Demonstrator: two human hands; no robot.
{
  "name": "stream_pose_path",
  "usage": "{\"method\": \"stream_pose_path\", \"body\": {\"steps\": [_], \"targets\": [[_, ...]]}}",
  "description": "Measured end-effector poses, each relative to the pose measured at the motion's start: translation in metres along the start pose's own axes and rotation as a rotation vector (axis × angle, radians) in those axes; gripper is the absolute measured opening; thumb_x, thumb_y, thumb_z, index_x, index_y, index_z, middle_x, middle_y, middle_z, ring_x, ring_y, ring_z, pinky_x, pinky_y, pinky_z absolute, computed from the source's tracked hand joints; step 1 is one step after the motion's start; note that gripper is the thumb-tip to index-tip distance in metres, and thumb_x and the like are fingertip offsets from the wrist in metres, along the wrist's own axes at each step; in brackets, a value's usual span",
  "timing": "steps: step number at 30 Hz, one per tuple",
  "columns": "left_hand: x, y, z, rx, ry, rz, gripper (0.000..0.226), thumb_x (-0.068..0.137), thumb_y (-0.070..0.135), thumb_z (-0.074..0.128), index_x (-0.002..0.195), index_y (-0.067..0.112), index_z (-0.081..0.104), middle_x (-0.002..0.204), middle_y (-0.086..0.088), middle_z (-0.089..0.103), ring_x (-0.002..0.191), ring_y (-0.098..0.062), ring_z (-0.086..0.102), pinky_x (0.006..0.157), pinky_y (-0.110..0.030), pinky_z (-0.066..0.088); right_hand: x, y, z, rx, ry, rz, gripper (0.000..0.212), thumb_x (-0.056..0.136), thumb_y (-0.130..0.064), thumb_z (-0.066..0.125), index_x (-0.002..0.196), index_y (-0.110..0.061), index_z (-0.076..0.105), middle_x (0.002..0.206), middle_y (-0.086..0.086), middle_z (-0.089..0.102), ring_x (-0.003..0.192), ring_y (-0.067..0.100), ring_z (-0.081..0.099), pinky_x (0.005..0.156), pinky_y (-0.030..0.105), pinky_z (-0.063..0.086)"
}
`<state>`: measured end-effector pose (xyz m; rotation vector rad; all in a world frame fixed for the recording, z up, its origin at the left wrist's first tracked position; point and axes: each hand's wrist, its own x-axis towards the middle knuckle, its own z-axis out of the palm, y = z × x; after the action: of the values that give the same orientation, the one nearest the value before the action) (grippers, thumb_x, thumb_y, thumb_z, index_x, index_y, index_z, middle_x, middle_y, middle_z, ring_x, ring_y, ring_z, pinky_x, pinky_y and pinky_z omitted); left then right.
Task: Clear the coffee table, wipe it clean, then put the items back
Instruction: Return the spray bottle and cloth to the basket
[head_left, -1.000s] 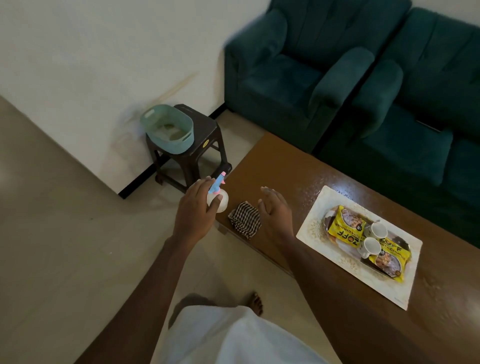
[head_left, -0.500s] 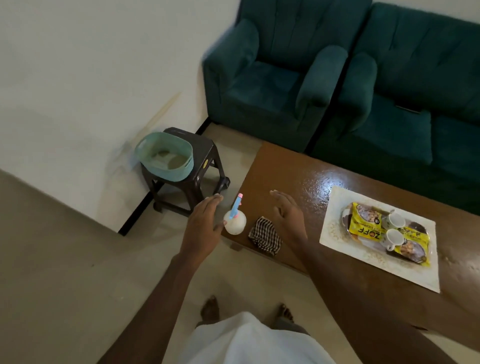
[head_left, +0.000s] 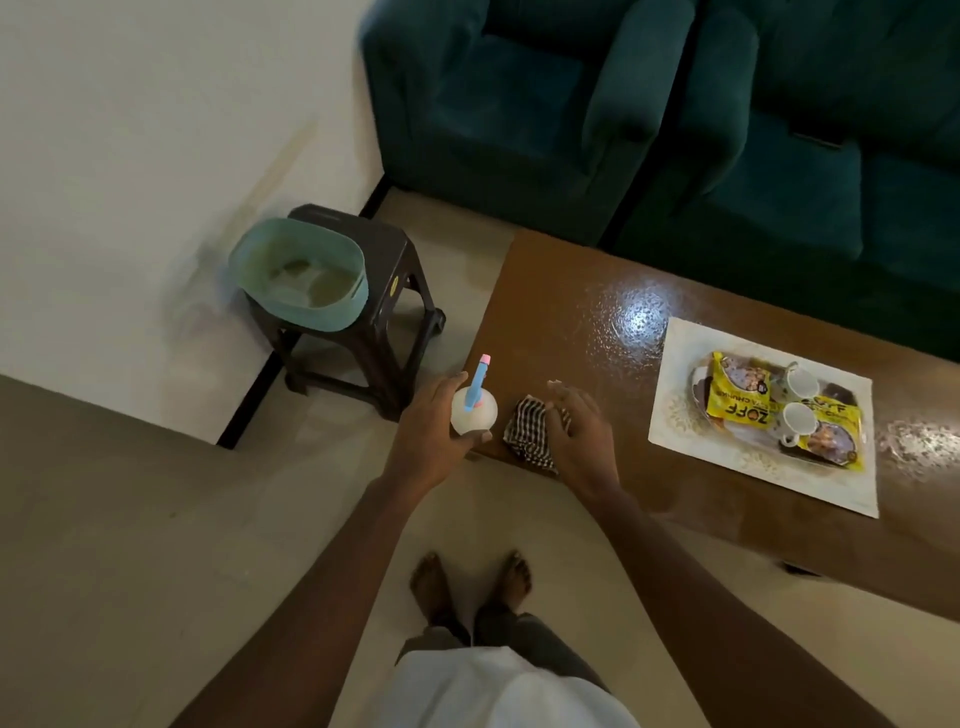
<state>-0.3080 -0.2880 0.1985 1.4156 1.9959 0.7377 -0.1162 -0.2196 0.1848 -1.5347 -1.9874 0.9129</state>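
Observation:
A brown glossy coffee table (head_left: 587, 312) fills the right half of the view. At its near left corner stands a white spray bottle (head_left: 475, 410) with a blue and pink nozzle; my left hand (head_left: 434, 431) is wrapped round its side. Beside it lies a crumpled black-and-white checked cloth (head_left: 527, 434), and my right hand (head_left: 579, 434) rests on its right part with fingers bent over it. Further right a white placemat (head_left: 675, 415) carries a tray with two yellow snack packets (head_left: 737, 397) and two white cups (head_left: 800, 382).
A dark plastic stool (head_left: 395, 275) stands left of the table against the wall, with a teal tub (head_left: 301, 275) on it. Green sofas (head_left: 545, 104) line the far side of the table. My bare feet (head_left: 467, 582) are on the tiled floor below.
My left hand has closed round the spray bottle. My right hand has come down from above the table onto the checked cloth. The camera has tilted down and drawn back.

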Motion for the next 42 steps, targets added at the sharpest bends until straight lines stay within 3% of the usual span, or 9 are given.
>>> {"method": "stream_pose_path", "body": {"steps": [4, 9, 15, 20, 24, 29, 33, 39, 42], "targets": [[0.011, -0.020, 0.025, -0.045, -0.001, -0.082, 0.088, 0.070, 0.032, 0.085, 0.143, 0.014, 0.040, 0.140, -0.006, 0.048, 0.127, -0.021, 0.044, 0.094, -0.023, 0.032, -0.011, 0.038, 0.017, -0.046, -0.100, 0.077, 0.037, 0.100, -0.019, 0.053, 0.135, -0.011, 0.059, 0.143, 0.006, 0.051, 0.131, 0.020, 0.049, 0.108, 0.040, 0.044], [0.036, -0.051, 0.057, -0.057, -0.047, -0.123, 0.095, 0.067, 0.031, 0.088, 0.145, 0.015, 0.036, 0.144, -0.004, 0.043, 0.130, -0.020, 0.041, 0.096, -0.025, 0.031, -0.007, 0.083, 0.041, -0.181, -0.168, 0.141, 0.044, 0.099, -0.024, 0.055, 0.142, -0.013, 0.053, 0.150, 0.006, 0.047, 0.139, 0.020, 0.042, 0.112, 0.032, 0.034], [0.074, -0.098, 0.097, 0.017, -0.087, -0.062, 0.099, 0.057, 0.057, 0.083, 0.140, 0.023, 0.042, 0.135, 0.003, 0.051, 0.122, -0.016, 0.047, 0.100, -0.041, 0.047, 0.012, 0.144, 0.081, -0.354, -0.372, 0.167, 0.065, 0.100, -0.048, 0.049, 0.157, -0.031, 0.022, 0.167, -0.001, 0.012, 0.154, 0.020, 0.004, 0.122, 0.040, 0.010], [0.098, -0.118, 0.120, -0.125, -0.051, 0.025, 0.084, 0.069, 0.028, 0.086, 0.141, 0.018, 0.044, 0.134, 0.001, 0.052, 0.120, -0.011, 0.051, 0.098, -0.025, 0.045, 0.038, 0.190, 0.116, -0.486, -0.413, 0.144, 0.079, 0.096, -0.064, 0.041, 0.159, -0.035, 0.004, 0.167, -0.003, -0.008, 0.153, 0.019, -0.012, 0.122, 0.040, -0.004], [0.107, -0.122, 0.124, -0.145, -0.019, 0.118, 0.076, 0.069, 0.028, 0.087, 0.135, 0.016, 0.051, 0.123, -0.002, 0.056, 0.106, -0.011, 0.058, 0.087, -0.017, 0.052, 0.054, 0.212, 0.133, -0.508, -0.376, 0.088, 0.081, 0.095, -0.068, 0.036, 0.159, -0.035, -0.002, 0.167, -0.004, -0.012, 0.152, 0.019, -0.016, 0.121, 0.042, -0.005], [0.115, -0.126, 0.127, -0.046, -0.073, 0.143, 0.078, 0.070, 0.032, 0.086, 0.136, 0.014, 0.047, 0.124, -0.013, 0.056, 0.108, -0.021, 0.059, 0.092, -0.036, 0.054, 0.054, 0.215, 0.151, -0.530, -0.412, 0.020, 0.072, 0.096, -0.071, 0.020, 0.157, -0.042, -0.005, 0.167, -0.006, -0.012, 0.151, 0.019, -0.020, 0.123, 0.050, -0.007], [0.121, -0.128, 0.131, -0.021, -0.080, 0.168, 0.075, 0.070, 0.041, 0.080, 0.132, 0.014, 0.050, 0.121, -0.013, 0.057, 0.107, -0.023, 0.059, 0.094, -0.042, 0.052, 0.042, 0.213, 0.162, -0.610, -0.417, -0.013, 0.091, 0.084, -0.087, 0.023, 0.157, -0.040, -0.007, 0.165, -0.003, -0.018, 0.151, 0.024, -0.022, 0.119, 0.050, -0.016], [0.119, -0.127, 0.135, 0.001, -0.019, 0.187, 0.064, 0.070, 0.034, 0.082, 0.122, 0.008, 0.054, 0.112, -0.014, 0.060, 0.097, -0.023, 0.061, 0.086, -0.041, 0.055, 0.018, 0.245, 0.148, -0.723, -0.502, -0.366, 0.085, 0.092, -0.063, 0.048, 0.158, -0.038, 0.000, 0.168, 0.005, 0.000, 0.153, 0.035, -0.003, 0.121, 0.059, 0.003], [0.119, -0.130, 0.137, 0.028, -0.003, 0.172, 0.065, 0.071, 0.033, 0.083, 0.123, 0.009, 0.052, 0.111, -0.014, 0.059, 0.094, -0.022, 0.061, 0.085, -0.039, 0.056, 0.023, 0.261, 0.126, -0.732, -0.596, -0.457, 0.076, 0.095, -0.057, 0.036, 0.156, -0.042, -0.007, 0.167, -0.001, -0.007, 0.153, 0.030, -0.008, 0.122, 0.056, -0.002]]}}
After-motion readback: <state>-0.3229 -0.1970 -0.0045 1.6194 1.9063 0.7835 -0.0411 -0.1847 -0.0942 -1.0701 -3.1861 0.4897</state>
